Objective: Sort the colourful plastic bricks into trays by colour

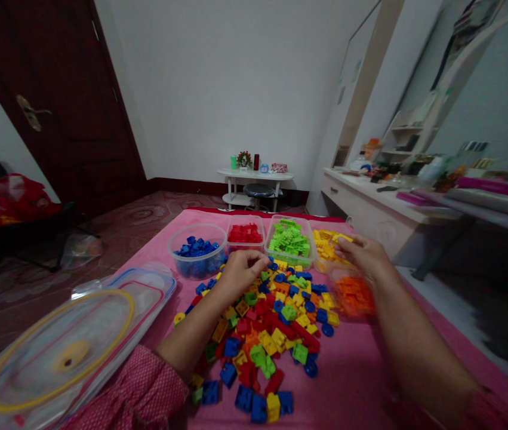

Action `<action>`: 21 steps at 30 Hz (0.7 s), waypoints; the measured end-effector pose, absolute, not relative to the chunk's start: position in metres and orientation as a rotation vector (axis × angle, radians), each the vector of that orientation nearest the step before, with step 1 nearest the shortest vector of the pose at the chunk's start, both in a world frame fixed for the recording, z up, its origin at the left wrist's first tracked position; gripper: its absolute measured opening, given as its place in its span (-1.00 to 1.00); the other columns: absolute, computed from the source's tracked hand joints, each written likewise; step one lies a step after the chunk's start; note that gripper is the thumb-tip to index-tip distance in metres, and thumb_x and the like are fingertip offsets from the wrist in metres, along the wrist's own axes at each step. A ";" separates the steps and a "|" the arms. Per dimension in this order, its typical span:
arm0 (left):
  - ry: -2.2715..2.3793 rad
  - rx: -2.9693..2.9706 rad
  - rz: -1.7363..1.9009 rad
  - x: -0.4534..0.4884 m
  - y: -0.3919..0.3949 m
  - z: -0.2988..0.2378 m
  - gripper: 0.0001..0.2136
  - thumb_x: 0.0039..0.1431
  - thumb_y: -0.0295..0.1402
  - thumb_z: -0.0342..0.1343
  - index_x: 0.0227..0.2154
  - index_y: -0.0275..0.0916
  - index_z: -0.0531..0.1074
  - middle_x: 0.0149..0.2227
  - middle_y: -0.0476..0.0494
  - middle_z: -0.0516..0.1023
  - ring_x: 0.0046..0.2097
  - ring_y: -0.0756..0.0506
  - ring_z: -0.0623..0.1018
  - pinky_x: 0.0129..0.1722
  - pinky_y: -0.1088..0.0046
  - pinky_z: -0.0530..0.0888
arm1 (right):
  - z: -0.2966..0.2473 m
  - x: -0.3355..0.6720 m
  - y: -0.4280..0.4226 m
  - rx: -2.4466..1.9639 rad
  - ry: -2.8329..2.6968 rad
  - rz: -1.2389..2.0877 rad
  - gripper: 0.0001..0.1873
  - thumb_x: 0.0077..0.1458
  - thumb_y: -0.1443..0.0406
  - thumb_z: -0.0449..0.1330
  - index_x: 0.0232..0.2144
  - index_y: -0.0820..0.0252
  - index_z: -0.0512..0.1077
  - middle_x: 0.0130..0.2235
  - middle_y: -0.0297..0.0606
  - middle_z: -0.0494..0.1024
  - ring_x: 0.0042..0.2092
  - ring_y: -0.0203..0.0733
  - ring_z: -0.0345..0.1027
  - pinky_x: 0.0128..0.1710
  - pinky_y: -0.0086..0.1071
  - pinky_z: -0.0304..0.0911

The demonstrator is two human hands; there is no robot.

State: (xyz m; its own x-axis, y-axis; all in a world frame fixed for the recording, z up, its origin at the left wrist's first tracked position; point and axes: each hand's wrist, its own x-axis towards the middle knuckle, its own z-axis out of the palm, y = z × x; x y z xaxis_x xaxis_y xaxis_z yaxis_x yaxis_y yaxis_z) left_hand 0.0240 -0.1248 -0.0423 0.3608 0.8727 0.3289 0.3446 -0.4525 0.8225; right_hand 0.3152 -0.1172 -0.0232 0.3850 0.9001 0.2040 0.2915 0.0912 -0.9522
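My left hand (245, 269) reaches over the far part of a mixed pile of plastic building blocks (276, 322), fingers pinched together. A blue piece shows right by its fingertips, but what they grip I cannot make out. Above the container of yellow blocks (323, 243), my right hand (365, 254) pinches a yellow building block (344, 239). Just below the right wrist is a clear box of orange blocks (354, 295), slightly blurred. Along the far side stand a round tub of blue blocks (196, 248), a box of red blocks (245, 234) and a box of green blocks (289, 239).
Clear lids with coloured rims (132, 298) lie stacked at the left edge of the pink cloth (347, 370). A cluttered white dresser (370, 203) stands to the right. Beyond the table are a small white stand (256, 175) and a round stool (259, 190).
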 end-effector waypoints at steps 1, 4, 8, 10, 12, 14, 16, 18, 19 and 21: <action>1.055 1.994 1.026 0.024 -0.125 -0.042 -0.68 0.13 -0.20 -0.02 -0.51 -0.34 0.48 -0.55 -0.03 0.46 -0.49 0.03 0.39 -0.51 0.57 0.24 | -0.024 0.322 -0.115 -1.482 -1.096 0.638 -0.59 -0.07 0.22 0.21 -0.12 0.20 0.36 -0.34 -0.15 0.53 -0.35 -0.12 0.46 -0.42 -0.29 0.40; 1.052 2.051 1.007 0.025 -0.126 -0.043 -0.69 0.14 -0.21 -0.03 -0.48 -0.34 0.50 -0.52 -0.04 0.49 -0.46 0.01 0.41 -0.47 0.56 0.26 | -0.024 0.329 -0.114 -1.598 -1.073 0.549 -0.44 -0.06 0.23 0.19 0.03 0.24 0.29 -0.14 -0.01 0.51 -0.16 -0.01 0.45 -0.28 -0.18 0.40; 1.010 2.113 0.942 0.025 -0.125 -0.046 -0.73 0.12 -0.25 -0.01 -0.39 -0.31 0.53 -0.43 -0.06 0.55 -0.39 -0.02 0.47 -0.39 0.53 0.33 | -0.017 0.310 -0.117 -1.614 -1.328 0.372 -0.56 -0.08 0.28 0.19 -0.08 0.27 0.41 -0.07 -0.03 0.50 -0.07 -0.02 0.40 -0.13 -0.20 0.33; 0.995 2.173 0.901 0.025 -0.125 -0.047 -0.75 0.11 -0.29 0.00 -0.36 -0.29 0.54 -0.40 -0.07 0.57 -0.37 -0.03 0.49 -0.37 0.52 0.34 | -0.015 0.291 -0.121 -1.573 -1.562 0.403 -0.67 -0.09 0.30 0.18 -0.21 0.26 0.48 -0.16 -0.10 0.54 -0.15 -0.08 0.43 -0.17 -0.27 0.33; 0.991 2.257 0.863 0.026 -0.126 -0.049 -0.78 0.09 -0.34 0.02 -0.33 -0.26 0.55 -0.36 -0.07 0.58 -0.34 -0.04 0.51 -0.33 0.51 0.36 | -0.016 0.268 -0.128 -1.575 -1.805 0.460 -0.75 -0.10 0.34 0.16 -0.30 0.25 0.52 -0.29 -0.19 0.58 -0.27 -0.14 0.44 -0.27 -0.34 0.31; 0.991 2.343 0.829 0.026 -0.126 -0.050 -0.78 0.07 -0.38 0.03 -0.30 -0.24 0.56 -0.32 -0.08 0.59 -0.29 -0.05 0.52 -0.28 0.49 0.37 | -0.019 0.246 -0.136 -1.616 -2.026 0.433 -0.77 -0.12 0.38 0.16 -0.35 0.20 0.54 -0.39 -0.26 0.57 -0.35 -0.19 0.41 -0.36 -0.39 0.25; 0.999 2.410 0.800 0.026 -0.127 -0.051 -0.79 0.05 -0.40 0.04 -0.30 -0.22 0.56 -0.29 -0.08 0.59 -0.25 -0.07 0.52 -0.22 0.47 0.38 | -0.025 0.227 -0.144 -1.673 -2.183 0.353 -0.78 -0.15 0.39 0.17 -0.39 0.12 0.55 -0.43 -0.31 0.56 -0.37 -0.21 0.39 -0.40 -0.42 0.18; 1.010 2.447 0.769 0.026 -0.128 -0.051 -0.79 0.04 -0.41 0.04 -0.30 -0.21 0.56 -0.29 -0.09 0.59 -0.23 -0.07 0.53 -0.20 0.46 0.38 | -0.032 0.215 -0.150 -1.734 -2.267 0.282 -0.80 -0.14 0.36 0.20 -0.39 0.07 0.54 -0.40 -0.33 0.56 -0.34 -0.21 0.40 -0.41 -0.42 0.13; 1.010 2.454 0.752 0.026 -0.128 -0.050 -0.79 0.04 -0.42 0.04 -0.31 -0.21 0.56 -0.29 -0.08 0.60 -0.23 -0.07 0.53 -0.19 0.47 0.38 | -0.036 0.211 -0.152 -1.761 -2.285 0.253 -0.81 -0.13 0.33 0.20 -0.38 0.06 0.54 -0.37 -0.33 0.56 -0.31 -0.19 0.40 -0.40 -0.42 0.12; 1.002 2.453 0.727 0.025 -0.127 -0.048 -0.78 0.04 -0.44 0.03 -0.31 -0.20 0.55 -0.30 -0.08 0.60 -0.25 -0.07 0.53 -0.21 0.47 0.38 | -0.042 0.207 -0.153 -1.806 -2.302 0.201 -0.82 -0.08 0.28 0.20 -0.34 0.05 0.52 -0.31 -0.29 0.56 -0.27 -0.17 0.40 -0.39 -0.40 0.10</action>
State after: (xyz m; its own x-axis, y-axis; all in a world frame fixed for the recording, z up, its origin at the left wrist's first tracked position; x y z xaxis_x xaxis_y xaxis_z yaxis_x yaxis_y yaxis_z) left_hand 0.0246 -0.1274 -0.0476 0.6095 0.7277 0.3144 0.5246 -0.6676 0.5283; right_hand 0.2073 -0.1530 -0.0422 -0.2283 0.9704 0.0790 0.9419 0.2407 -0.2341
